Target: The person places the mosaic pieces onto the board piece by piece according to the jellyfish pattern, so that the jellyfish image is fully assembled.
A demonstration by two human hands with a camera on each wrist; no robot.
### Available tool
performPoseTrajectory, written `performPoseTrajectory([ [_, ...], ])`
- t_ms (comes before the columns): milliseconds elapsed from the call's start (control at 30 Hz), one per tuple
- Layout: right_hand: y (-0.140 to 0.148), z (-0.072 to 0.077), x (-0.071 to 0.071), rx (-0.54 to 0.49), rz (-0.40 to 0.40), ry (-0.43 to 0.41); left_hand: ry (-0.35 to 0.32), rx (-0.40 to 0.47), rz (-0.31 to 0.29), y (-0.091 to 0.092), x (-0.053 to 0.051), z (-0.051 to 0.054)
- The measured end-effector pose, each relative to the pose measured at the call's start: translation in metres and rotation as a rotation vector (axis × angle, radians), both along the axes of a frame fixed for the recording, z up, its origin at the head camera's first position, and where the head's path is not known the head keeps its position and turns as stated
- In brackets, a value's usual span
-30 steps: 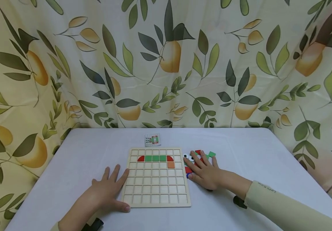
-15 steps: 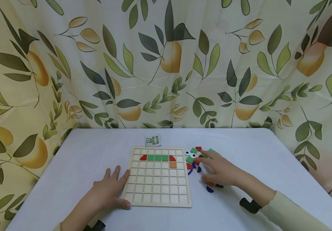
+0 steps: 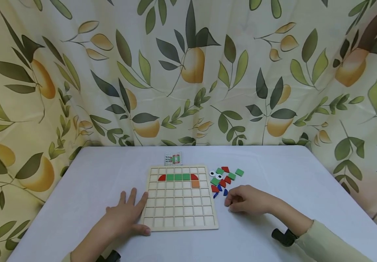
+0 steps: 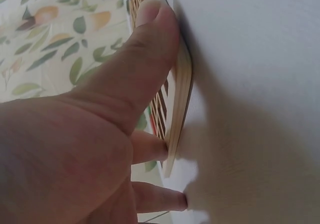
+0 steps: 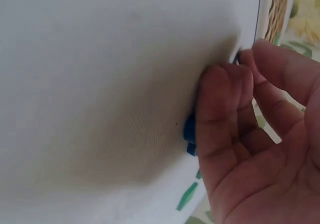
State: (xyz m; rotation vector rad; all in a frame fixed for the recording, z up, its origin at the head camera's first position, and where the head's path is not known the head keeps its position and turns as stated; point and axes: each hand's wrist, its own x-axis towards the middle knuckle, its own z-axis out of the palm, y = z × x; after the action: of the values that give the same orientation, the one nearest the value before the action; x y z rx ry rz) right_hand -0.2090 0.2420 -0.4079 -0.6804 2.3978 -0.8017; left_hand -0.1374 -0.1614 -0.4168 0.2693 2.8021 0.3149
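A square wooden grid board (image 3: 178, 217) lies on the table, with red, green and orange tiles (image 3: 178, 177) set in its upper rows. My left hand (image 3: 122, 214) spreads its fingers at the board's left side. Its thumb (image 4: 150, 39) touches the near-left corner, and another finger rests against the side edge. To the right of the board, my right hand (image 3: 250, 200) is low over the table with curled fingers. Blue pieces (image 5: 190, 131) show just behind those fingers in the right wrist view. Whether the fingertips pinch a piece is hidden.
Loose red, green and blue pieces (image 3: 232, 176) lie along the board's right side, with two round eye pieces (image 3: 212, 173) among them. A small pattern card (image 3: 173, 158) sits behind the board. A leaf-and-fruit curtain (image 3: 188, 109) hangs beyond the white table (image 3: 109, 163).
My right hand has lifted off the loose pieces, drawn back toward me and curled its fingers. An orange and a blue piece beneath it are now out of sight. The left hand stays at the board.
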Motion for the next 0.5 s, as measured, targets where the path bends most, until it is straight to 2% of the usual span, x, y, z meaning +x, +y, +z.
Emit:
performPoseTrajectory([
  [167, -0.002, -0.005, -0.016, -0.053, -0.046, 0.032, -0.002, -0.018, 0.006, 0.000, -0.001, -0.001],
  [300, 0.001, 0.001, -0.025, -0.096, -0.081, 0.081, 0.004, -0.027, 0.010, 0.001, -0.003, -0.002],
  [400, 0.004, 0.008, -0.031, -0.166, -0.152, 0.121, 0.007, -0.027, 0.009, 0.001, -0.004, -0.003],
  [500, 0.008, 0.015, -0.035, -0.253, -0.258, 0.147, 0.000, -0.021, 0.005, 0.000, -0.004, -0.003],
])
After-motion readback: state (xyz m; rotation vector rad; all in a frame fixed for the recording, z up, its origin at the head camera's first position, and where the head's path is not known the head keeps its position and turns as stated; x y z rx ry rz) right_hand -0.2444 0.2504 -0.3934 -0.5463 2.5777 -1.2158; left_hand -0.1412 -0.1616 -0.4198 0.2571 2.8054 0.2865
